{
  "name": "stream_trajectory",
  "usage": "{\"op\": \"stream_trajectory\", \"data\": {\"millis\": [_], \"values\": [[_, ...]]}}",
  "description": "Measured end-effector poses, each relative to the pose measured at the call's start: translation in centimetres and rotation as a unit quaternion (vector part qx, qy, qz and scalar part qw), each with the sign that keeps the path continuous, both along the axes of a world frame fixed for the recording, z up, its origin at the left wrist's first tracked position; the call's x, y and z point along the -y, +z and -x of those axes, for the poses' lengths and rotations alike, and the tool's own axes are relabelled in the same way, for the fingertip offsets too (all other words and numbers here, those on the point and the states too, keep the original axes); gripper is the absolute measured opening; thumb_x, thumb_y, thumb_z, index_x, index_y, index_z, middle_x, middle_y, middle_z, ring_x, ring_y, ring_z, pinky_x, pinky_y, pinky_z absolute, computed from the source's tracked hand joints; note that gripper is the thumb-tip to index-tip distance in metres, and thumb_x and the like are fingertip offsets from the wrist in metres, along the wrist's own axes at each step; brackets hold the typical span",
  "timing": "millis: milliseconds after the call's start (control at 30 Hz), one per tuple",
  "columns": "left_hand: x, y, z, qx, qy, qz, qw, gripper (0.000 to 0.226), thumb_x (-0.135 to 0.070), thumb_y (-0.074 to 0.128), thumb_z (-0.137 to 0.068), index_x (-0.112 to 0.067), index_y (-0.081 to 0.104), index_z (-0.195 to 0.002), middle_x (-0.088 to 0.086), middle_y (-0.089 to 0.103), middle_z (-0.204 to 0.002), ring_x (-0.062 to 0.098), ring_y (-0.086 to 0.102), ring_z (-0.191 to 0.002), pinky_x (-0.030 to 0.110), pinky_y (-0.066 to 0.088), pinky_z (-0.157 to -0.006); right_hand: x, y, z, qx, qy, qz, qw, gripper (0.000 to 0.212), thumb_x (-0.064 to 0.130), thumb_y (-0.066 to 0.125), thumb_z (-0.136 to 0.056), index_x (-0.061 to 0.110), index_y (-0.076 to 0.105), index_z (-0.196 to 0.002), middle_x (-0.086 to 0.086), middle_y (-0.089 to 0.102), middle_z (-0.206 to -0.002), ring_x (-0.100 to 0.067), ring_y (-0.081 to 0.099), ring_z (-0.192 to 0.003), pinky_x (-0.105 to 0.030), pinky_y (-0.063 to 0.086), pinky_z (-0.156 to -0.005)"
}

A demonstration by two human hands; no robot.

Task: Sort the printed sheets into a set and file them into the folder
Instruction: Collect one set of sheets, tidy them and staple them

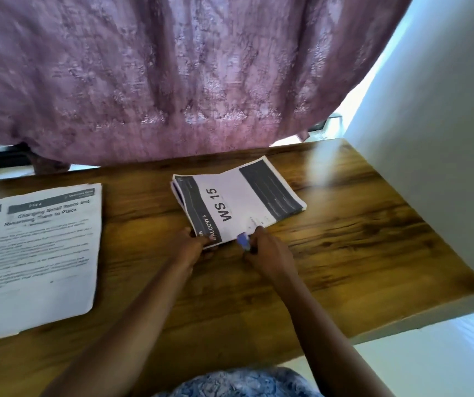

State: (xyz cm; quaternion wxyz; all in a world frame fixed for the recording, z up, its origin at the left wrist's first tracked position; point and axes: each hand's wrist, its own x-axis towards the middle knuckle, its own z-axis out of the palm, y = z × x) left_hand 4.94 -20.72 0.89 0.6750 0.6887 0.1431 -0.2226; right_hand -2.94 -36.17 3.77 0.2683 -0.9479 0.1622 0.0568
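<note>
A small stack of printed sheets [237, 200], its top page reading "WS 15", lies on the wooden table [344, 239] at the centre. My left hand [191, 246] pinches the stack's near left corner. My right hand [267, 253] holds a small blue clip-like object [243, 241] against the stack's near edge; whether it grips the paper is unclear. A second pile of text sheets [41, 253] lies flat at the table's left. No folder is visible.
A purple curtain [172, 75] hangs behind the table's far edge. A white wall [430, 167] borders the table's right side. Patterned blue clothing [238, 382] shows at the bottom edge.
</note>
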Motion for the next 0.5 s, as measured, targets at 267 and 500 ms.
{"op": "stream_trajectory", "data": {"millis": [267,500], "values": [[7.8,-0.7,-0.2,-0.046,0.101,0.06,0.992,0.03,-0.001,0.063,-0.088,-0.011,0.054,-0.114,0.006,0.067,-0.087,0.01,0.066,-0.051,0.022,0.051,-0.04,20.4,0.6,-2.6,0.122,-0.223,-0.04,0.966,0.039,0.037,0.08,-0.071,0.014,0.06,-0.095,-0.007,0.071,-0.095,-0.028,0.065,-0.089,-0.034,0.05,-0.071],[11.8,-1.0,-0.4,-0.037,0.212,0.057,0.975,0.044,-0.012,0.071,-0.084,-0.005,0.056,-0.124,0.006,0.066,-0.095,0.016,0.06,-0.068,0.02,0.051,-0.039,34.2,-2.3,-5.9,0.112,-0.238,0.08,0.962,0.041,0.03,0.075,-0.076,0.004,0.06,-0.103,-0.02,0.06,-0.108,-0.038,0.058,-0.099,-0.042,0.046,-0.078]]}}
